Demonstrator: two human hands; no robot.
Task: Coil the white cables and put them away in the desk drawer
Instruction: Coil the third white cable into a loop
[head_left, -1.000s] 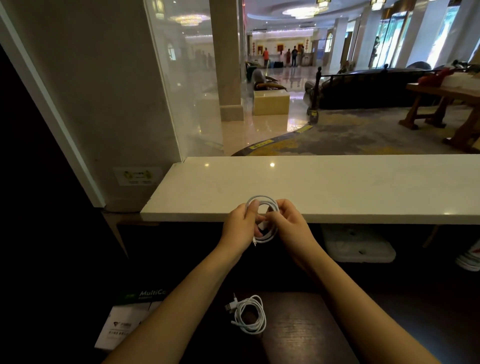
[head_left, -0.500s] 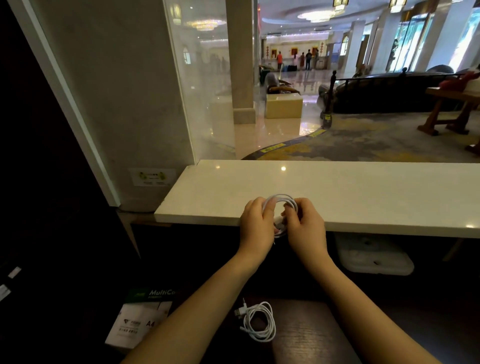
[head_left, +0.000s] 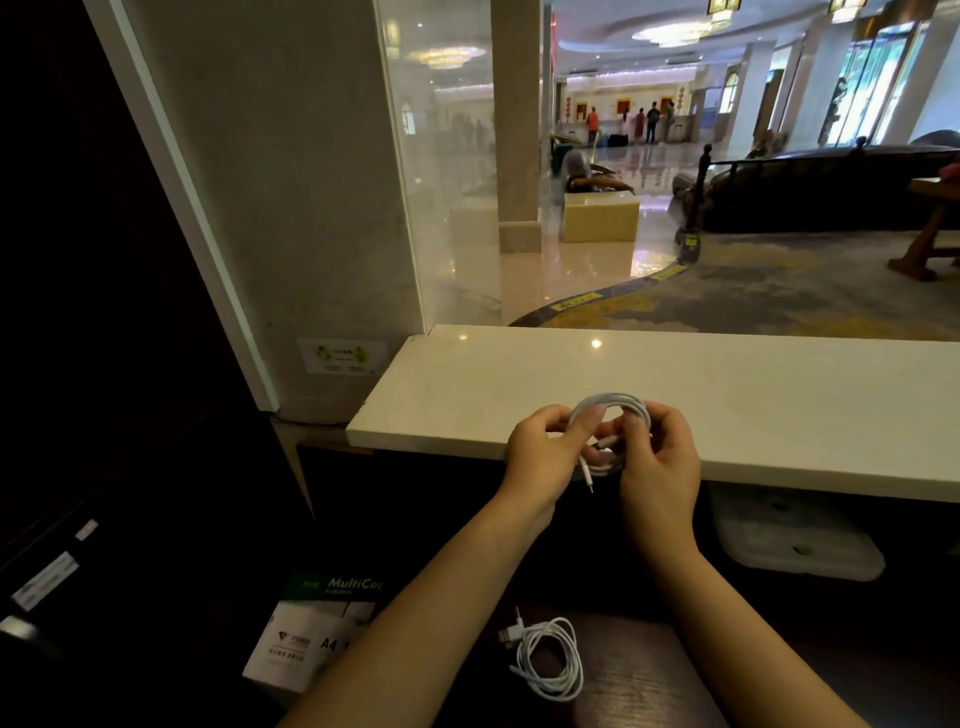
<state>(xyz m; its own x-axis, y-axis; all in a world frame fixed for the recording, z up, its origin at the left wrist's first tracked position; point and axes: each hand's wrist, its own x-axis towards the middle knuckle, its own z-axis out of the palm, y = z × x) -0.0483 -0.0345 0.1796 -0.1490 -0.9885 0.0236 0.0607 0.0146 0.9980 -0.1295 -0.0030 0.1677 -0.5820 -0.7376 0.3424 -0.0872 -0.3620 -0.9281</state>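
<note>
White cable (head_left: 610, 410), a smooth round coil, pinched by left hand (head_left: 540, 457) and right hand (head_left: 660, 462) fingers.

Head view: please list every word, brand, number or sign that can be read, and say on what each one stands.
"MultiCo", cut off by the left arm: green top band of the paper ream package.
"A4": white face of the same package.
Small print on the package: too small to read.
Wall sticker with green symbols: text too blurred.
White labels at far left: blurred.

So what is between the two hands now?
In the head view, a coiled white cable, pinched by the left hand and right hand; one plug end hangs below.
</note>
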